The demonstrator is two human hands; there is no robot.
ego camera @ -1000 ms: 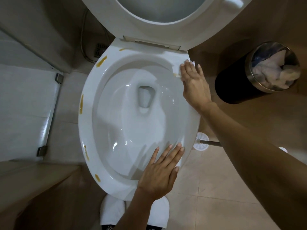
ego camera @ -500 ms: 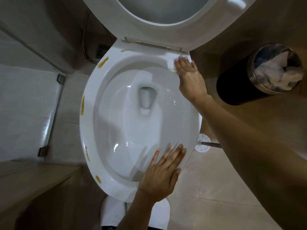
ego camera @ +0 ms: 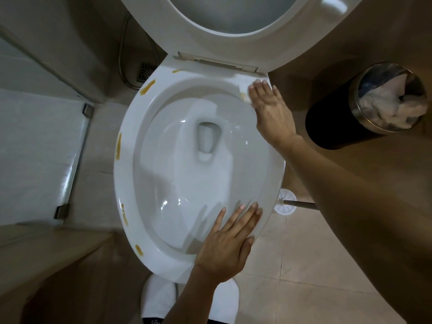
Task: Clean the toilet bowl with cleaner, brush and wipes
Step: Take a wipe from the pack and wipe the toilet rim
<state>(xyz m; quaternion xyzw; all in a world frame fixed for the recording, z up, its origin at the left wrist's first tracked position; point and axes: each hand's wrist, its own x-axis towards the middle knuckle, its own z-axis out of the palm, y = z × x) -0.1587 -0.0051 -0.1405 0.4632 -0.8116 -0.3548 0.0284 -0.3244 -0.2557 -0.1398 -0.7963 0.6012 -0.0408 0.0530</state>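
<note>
Dim, warm indoor light; the corners and the lower left fall into brown murk. The brightest surface is the white toilet bowl [ego camera: 131, 183], where small sharp glints sit on the wet porcelain near the drain and at the front. The left hand [ego camera: 228, 249] throws a soft finger-shaped shadow into the bowl. Wide-angle distortion bends the raised seat [ego camera: 163, 26] and stretches the right forearm at the edge. The right hand [ego camera: 271, 111] is slightly smeared at the fingertips; the metal bin [ego camera: 360, 94] shows dull reflections
</note>
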